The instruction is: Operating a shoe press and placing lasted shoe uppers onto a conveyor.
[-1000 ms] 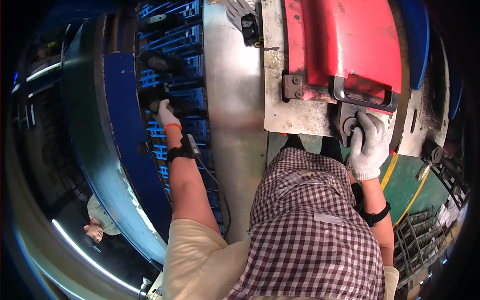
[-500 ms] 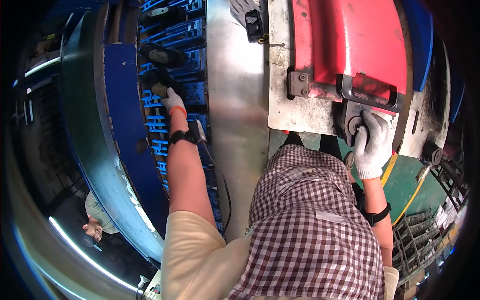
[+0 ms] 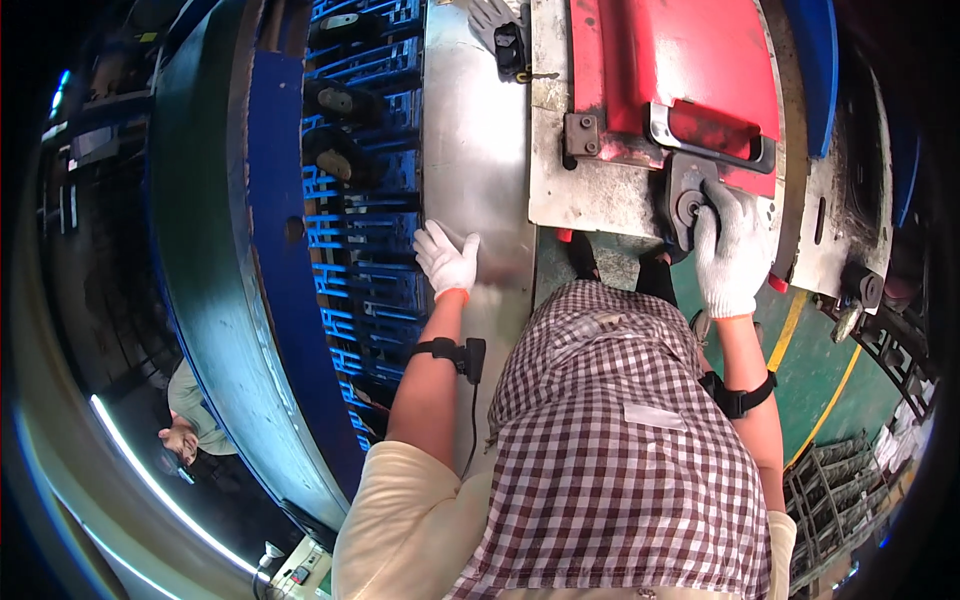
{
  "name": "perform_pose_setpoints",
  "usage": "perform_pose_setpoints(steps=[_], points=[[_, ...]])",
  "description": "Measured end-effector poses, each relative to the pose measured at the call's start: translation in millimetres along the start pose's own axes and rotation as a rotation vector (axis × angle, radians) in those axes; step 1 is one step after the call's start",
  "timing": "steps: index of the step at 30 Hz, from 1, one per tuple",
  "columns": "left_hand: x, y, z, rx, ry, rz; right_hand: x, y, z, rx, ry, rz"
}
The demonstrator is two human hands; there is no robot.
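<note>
My left hand (image 3: pixel 447 262), in a white glove with an orange cuff, is open with fingers spread over the bare metal ledge (image 3: pixel 475 130), beside the blue slatted rack (image 3: pixel 385 215). Whether it touches the ledge is unclear. Several black shoe-like pieces lie on that rack; the closest one (image 3: pixel 338 158) has a tan patch. On the right, my gloved right hand (image 3: pixel 735 250) grips a dark grey plate (image 3: pixel 690 190) with a round hub, thumb beside the hub. Its other fingers are partly hidden. Above the plate is a black loop handle (image 3: pixel 710 145) against a red cover (image 3: pixel 690 65).
A worn pale machine plate (image 3: pixel 590 200) with a bolted bracket (image 3: pixel 582 133) lies under the red cover. Grey gloves (image 3: pixel 490 20) and a black clip-like item (image 3: pixel 509 50) rest far along the ledge. Wire racks (image 3: pixel 830 490) stand lower right. A person (image 3: pixel 190 430) is at lower left.
My left hand has let go of the black shoe-like piece on the rack and moved right and nearer, over the ledge. The right hand keeps its hold; the view has shifted slightly.
</note>
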State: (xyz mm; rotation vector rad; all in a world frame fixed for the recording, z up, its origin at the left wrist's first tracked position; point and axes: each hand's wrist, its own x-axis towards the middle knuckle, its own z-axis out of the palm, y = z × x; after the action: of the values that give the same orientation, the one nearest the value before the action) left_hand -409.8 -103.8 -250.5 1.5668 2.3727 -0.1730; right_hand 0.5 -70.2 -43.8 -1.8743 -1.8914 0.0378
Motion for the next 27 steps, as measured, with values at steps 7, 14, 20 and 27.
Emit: perform_pose_setpoints(steps=[7, 14, 20, 27], points=[[4.0, 11.6, -26.7, 0.018, -0.208, -0.056, -6.0, -1.4, 1.5, -0.028, -0.012, 0.047], [2.1, 15.7, -24.6, 0.044, -0.205, -0.062, -14.8, 10.2, -0.4, 0.098, 0.024, 0.055], [0.8, 15.4, -20.6, 0.064, -0.179, -0.057, -29.9, 33.0, -18.3, 0.169, -0.34, 0.404], [-4.0, 12.2, -28.2, 0.035, -0.156, -0.055, -27.2, 47.9, -11.6, 0.331, -0.48, 0.406]])
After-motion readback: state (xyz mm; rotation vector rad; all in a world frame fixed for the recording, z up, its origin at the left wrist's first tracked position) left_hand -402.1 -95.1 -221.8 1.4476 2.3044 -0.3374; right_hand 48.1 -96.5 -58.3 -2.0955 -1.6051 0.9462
